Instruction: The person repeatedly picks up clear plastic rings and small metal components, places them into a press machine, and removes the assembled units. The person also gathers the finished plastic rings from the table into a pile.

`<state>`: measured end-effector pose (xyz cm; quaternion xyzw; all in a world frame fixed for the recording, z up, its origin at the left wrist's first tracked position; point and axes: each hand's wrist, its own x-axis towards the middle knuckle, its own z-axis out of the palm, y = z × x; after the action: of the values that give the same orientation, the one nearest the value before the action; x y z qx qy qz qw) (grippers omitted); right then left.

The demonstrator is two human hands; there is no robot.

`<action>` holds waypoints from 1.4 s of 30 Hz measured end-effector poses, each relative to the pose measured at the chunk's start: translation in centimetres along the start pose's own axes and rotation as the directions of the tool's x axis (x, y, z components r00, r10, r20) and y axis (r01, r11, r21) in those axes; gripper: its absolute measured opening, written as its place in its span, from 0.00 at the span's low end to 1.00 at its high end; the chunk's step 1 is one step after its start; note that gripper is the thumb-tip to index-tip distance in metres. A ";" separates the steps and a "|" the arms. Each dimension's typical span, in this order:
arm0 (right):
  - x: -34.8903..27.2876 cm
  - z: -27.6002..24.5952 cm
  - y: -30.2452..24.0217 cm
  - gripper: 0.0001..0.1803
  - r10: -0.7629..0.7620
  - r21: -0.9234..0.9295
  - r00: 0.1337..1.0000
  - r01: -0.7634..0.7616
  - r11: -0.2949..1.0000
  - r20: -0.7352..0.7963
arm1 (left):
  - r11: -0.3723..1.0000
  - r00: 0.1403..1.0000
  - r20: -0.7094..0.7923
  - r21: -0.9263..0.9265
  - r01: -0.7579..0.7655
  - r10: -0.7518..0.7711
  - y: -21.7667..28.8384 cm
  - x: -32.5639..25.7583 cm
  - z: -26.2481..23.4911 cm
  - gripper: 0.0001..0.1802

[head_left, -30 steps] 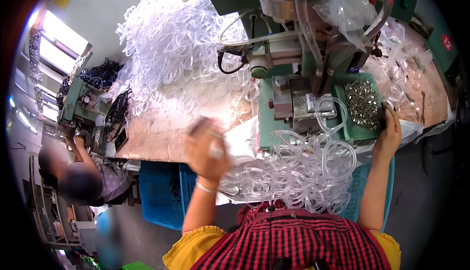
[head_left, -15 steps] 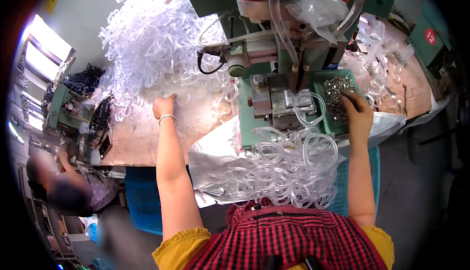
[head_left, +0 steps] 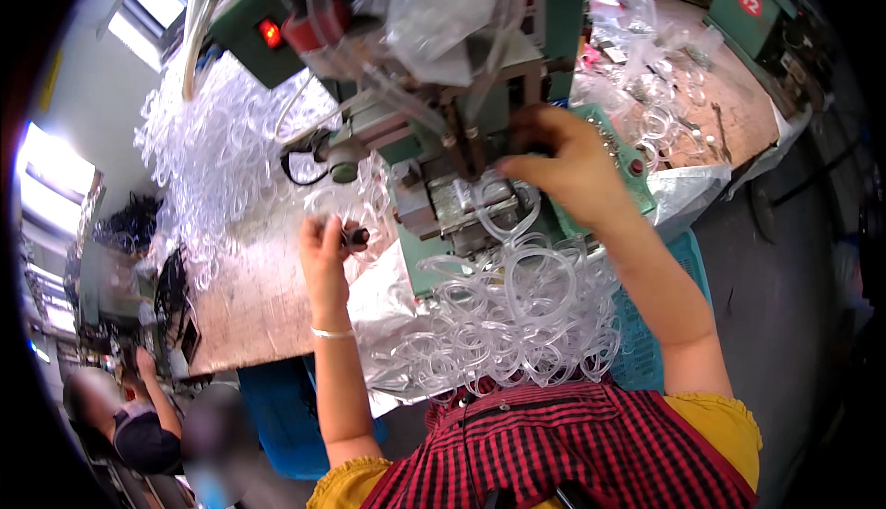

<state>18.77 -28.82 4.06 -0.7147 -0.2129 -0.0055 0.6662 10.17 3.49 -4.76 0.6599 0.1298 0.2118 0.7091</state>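
Note:
My left hand (head_left: pixel 323 255) is left of the machine over the table, its fingers bent around a small dark thing (head_left: pixel 353 237) that I cannot make out. My right hand (head_left: pixel 577 163) reaches in front of the press head (head_left: pixel 466 154). Its thumb and fingers curl toward the metal jaws; whatever they hold, if anything, is hidden. A clear plastic tube loop (head_left: pixel 538 218) hangs from the metal block (head_left: pixel 466 204) under the press head. Partly behind my right wrist is the green tray (head_left: pixel 646 197), with small metal parts in it.
Many clear tube loops (head_left: pixel 498 324) are heaped between me and the machine. A larger pile of clear tubing (head_left: pixel 212 140) covers the far left table. Loose tubing and tools lie on the right table (head_left: pixel 738 121). Blue baskets (head_left: pixel 286 417) stand below. Another person (head_left: pixel 148 435) sits at far left.
My right hand has left the metal parts tray and moved left to the press head. My left hand has come nearer the machine, fingers now bent around a dark thing. The view has shifted.

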 end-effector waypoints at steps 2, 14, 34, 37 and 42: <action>0.6 1.5 1.4 0.28 0.082 0.115 0.996 -0.085 0.990 0.032 | 0.989 0.995 -0.087 -0.134 -0.070 0.059 -0.5 -2.2 1.1 0.06; -0.2 2.0 -0.2 0.28 0.077 0.280 0.997 -0.080 0.957 0.023 | 0.632 0.648 0.065 -0.317 -0.708 0.759 12.2 -4.4 7.3 0.10; -3.9 -6.0 10.1 0.11 -0.331 -0.821 0.937 0.097 0.563 -0.117 | -0.113 -0.014 0.701 0.096 -0.989 0.713 7.3 -5.7 13.8 0.15; -2.9 -4.5 9.3 0.09 -0.421 -0.849 0.902 0.296 0.438 0.098 | -0.056 0.020 0.677 0.091 -0.994 0.736 6.8 -5.8 13.7 0.15; -0.9 -5.1 10.8 0.11 -0.377 -0.908 0.925 0.199 0.368 0.049 | 0.321 0.420 0.595 0.270 -0.908 0.685 4.8 -9.9 11.7 0.19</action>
<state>22.72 -34.22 -5.85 -0.9062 -0.2416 -0.2946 0.1834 6.30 -11.25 0.14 0.8344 -0.3028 0.3614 0.2856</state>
